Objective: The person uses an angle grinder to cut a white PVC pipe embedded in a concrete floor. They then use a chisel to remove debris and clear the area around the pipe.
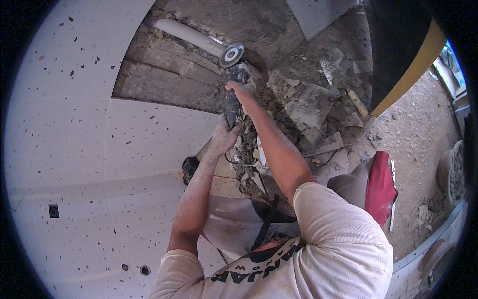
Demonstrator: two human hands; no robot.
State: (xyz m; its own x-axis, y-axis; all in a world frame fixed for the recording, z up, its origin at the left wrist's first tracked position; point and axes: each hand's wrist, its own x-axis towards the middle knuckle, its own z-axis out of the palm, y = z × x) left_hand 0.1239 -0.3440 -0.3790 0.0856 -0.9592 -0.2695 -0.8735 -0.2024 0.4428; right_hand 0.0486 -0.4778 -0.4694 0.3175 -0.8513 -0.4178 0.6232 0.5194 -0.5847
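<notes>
Both my hands hold a dark angle grinder (232,105) out in front of me. Its round disc (231,55) is at the far end, beside the end of a pale pipe (186,36) lying in the broken ground; I cannot tell whether disc and pipe touch. My right hand (242,94) is wrapped round the tool's body just behind its head. Nearer to me, my dusty left hand (227,134) closes on the rear end of the grinder. A dark cable (249,165) runs over the rubble below the tool.
Speckled white tiles (154,134) cover the left side, with a dark square opening (54,211) and round holes (145,270). Rubble and broken slabs (311,107) lie right of the grinder. A dark panel with a yellow edge (411,70) stands at upper right. A bucket (452,172) is far right.
</notes>
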